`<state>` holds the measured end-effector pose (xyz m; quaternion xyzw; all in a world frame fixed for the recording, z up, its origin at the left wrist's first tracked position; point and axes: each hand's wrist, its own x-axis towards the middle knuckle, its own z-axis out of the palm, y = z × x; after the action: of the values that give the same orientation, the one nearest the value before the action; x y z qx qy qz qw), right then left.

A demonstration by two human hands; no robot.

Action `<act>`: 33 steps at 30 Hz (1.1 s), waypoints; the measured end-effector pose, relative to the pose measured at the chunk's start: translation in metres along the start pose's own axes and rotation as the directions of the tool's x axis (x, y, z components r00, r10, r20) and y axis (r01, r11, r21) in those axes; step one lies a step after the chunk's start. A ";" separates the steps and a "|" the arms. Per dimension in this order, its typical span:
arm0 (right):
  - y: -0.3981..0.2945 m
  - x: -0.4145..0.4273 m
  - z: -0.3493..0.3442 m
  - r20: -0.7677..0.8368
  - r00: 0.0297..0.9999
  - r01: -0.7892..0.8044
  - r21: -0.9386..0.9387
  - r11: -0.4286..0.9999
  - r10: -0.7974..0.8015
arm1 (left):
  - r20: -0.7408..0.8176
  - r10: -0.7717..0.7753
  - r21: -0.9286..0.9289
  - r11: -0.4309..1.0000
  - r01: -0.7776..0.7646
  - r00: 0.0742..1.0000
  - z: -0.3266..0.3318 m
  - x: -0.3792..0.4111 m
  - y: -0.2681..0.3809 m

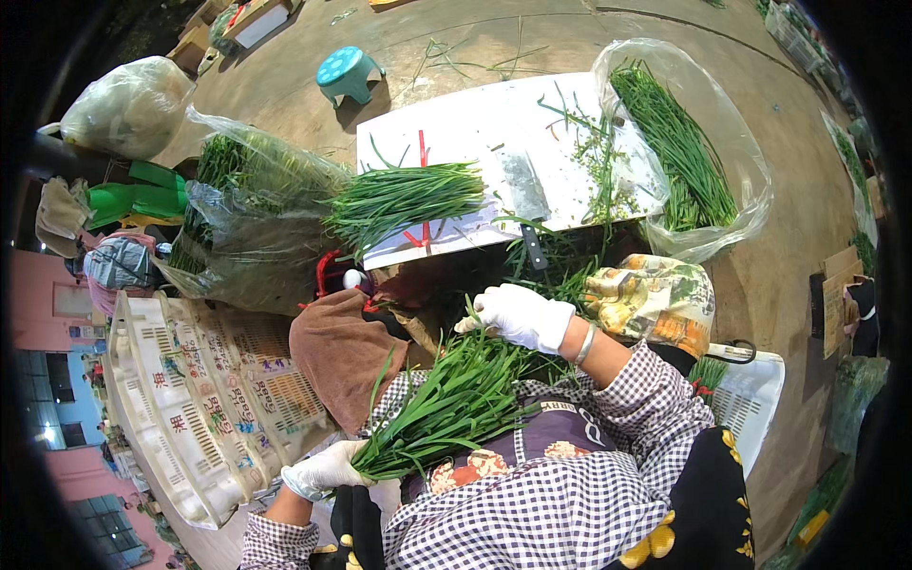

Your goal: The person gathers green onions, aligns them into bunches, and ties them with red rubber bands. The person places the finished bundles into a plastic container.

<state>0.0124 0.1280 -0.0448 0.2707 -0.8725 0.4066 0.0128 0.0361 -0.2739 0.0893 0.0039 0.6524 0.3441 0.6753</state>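
Observation:
My left hand (328, 470), in a white glove, grips one end of a loose bunch of green chives (456, 406) that lies slantwise across my lap. My right hand (524, 317), also gloved and with a bracelet at the wrist, is above the bunch's far end, thumb and finger pinched around a chive blade (468, 308). Ahead, a white board (463, 135) carries a neat pile of chives (410, 199) over red ties (423, 148). A cleaver (524, 185) lies there too, its black handle jutting over the near edge.
To the right, an open clear bag (748, 171) holds long chives. Another plastic bag of greens (271, 235) stands left of the board. White plastic crates (164, 399) lie at my left; a brown cloth (342, 349) covers one knee. Beyond the board is a teal stool (349, 75).

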 end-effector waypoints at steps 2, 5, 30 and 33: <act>0.007 -0.001 0.010 0.014 0.999 0.034 -0.262 0.964 -0.032 | -0.017 0.001 0.047 0.999 0.000 1.000 -0.002 0.001 -0.008; 0.017 -0.005 0.011 -0.048 0.995 0.083 -0.054 0.995 -0.086 | -0.036 -0.027 0.005 1.000 0.027 0.999 -0.001 0.000 0.000; -0.054 -0.001 -0.018 -0.099 0.993 -0.073 -0.046 0.996 0.069 | -0.179 0.114 0.256 0.965 -0.065 0.977 0.007 0.003 0.019; -0.053 0.001 -0.013 -0.072 0.996 -0.062 -0.058 0.996 0.058 | -0.175 0.096 0.270 0.962 -0.046 0.980 0.006 0.002 0.022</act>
<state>0.0349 0.1088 0.0012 0.2293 -0.8911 0.3895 0.0396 0.0314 -0.2532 0.0985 0.0852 0.7523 0.2769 0.5917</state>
